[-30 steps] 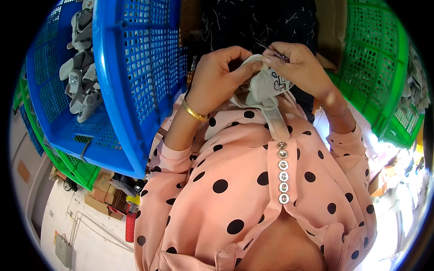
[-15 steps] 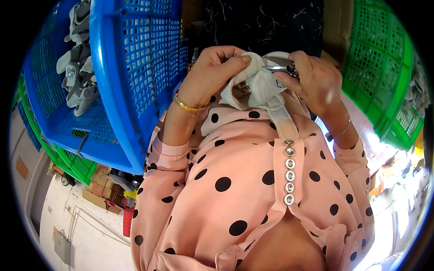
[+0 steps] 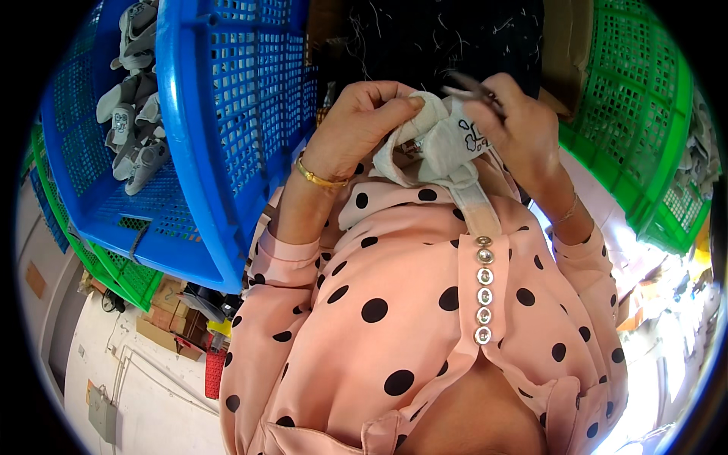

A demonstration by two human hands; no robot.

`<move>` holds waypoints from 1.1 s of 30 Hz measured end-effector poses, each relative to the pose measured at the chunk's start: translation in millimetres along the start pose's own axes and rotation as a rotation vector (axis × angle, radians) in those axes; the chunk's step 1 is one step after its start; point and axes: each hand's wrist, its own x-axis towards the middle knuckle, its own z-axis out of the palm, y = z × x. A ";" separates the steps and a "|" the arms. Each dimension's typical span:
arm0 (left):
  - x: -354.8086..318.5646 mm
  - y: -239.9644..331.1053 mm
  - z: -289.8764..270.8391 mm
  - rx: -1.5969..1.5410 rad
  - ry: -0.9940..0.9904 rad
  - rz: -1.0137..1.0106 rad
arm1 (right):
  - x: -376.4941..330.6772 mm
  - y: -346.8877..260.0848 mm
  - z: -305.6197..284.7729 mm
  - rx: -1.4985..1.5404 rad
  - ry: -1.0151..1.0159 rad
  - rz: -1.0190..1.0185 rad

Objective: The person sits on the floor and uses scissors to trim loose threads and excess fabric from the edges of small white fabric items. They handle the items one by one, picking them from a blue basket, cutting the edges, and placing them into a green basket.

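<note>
My left hand (image 3: 362, 125) pinches the edge of a small off-white fabric piece (image 3: 440, 144) with a dark printed mark, held up in front of my chest. My right hand (image 3: 518, 129) grips a thin dark metal tool (image 3: 472, 87), likely small snips, its tip right at the top of the fabric; the same hand also touches the cloth. A gold bangle (image 3: 318, 176) circles my left wrist. A fabric strap hangs down from the piece over my pink polka-dot shirt.
A blue plastic crate (image 3: 227, 136) on my left holds several grey fabric pieces (image 3: 133, 114). A green crate (image 3: 637, 121) stands on my right, more green crates (image 3: 114, 273) sit under the blue one. Dark thread-flecked cloth (image 3: 447, 38) lies ahead. Cardboard boxes are on the floor lower left.
Both hands shifted a little with the fabric piece; the right hand moved the thin tool up to the top edge of the fabric, and the cloth was turned slightly.
</note>
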 end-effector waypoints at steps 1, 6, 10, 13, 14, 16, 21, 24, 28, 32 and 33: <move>-1.3 0.7 -0.3 0.019 0.004 0.004 | 1.7 -1.3 -1.5 0.148 -0.024 0.138; -3.4 -0.6 -1.7 -0.016 0.006 0.015 | 1.8 8.8 -9.9 -0.255 -0.044 -0.184; -5.5 -0.5 -1.3 -0.023 0.026 0.014 | 2.3 2.6 -9.8 -0.402 -0.022 -0.287; -8.9 4.0 -0.1 0.002 0.053 -0.012 | 1.8 -4.7 -10.6 -0.456 -0.031 -0.294; -9.4 4.9 -0.1 0.013 0.061 -0.021 | 1.4 -7.0 -10.9 -0.452 -0.031 -0.293; -9.2 4.2 -0.5 0.005 0.063 -0.010 | -0.1 -10.8 -11.8 -0.443 -0.033 -0.291; -8.5 2.4 -0.4 -0.011 0.069 0.012 | -5.7 -15.8 -8.2 -0.422 -0.017 -0.242; -10.3 2.5 1.0 -0.010 0.086 0.023 | -9.2 -17.0 -2.8 -0.431 0.011 -0.219; -13.3 5.4 3.1 -0.013 0.113 -0.002 | -13.3 -17.9 4.9 -0.400 0.041 -0.156; -12.3 3.7 6.5 -0.050 0.091 0.004 | -11.7 -19.3 10.3 -0.315 0.045 -0.089; -11.7 3.4 7.8 -0.055 0.097 0.003 | -8.9 -21.6 10.0 -0.276 0.029 -0.057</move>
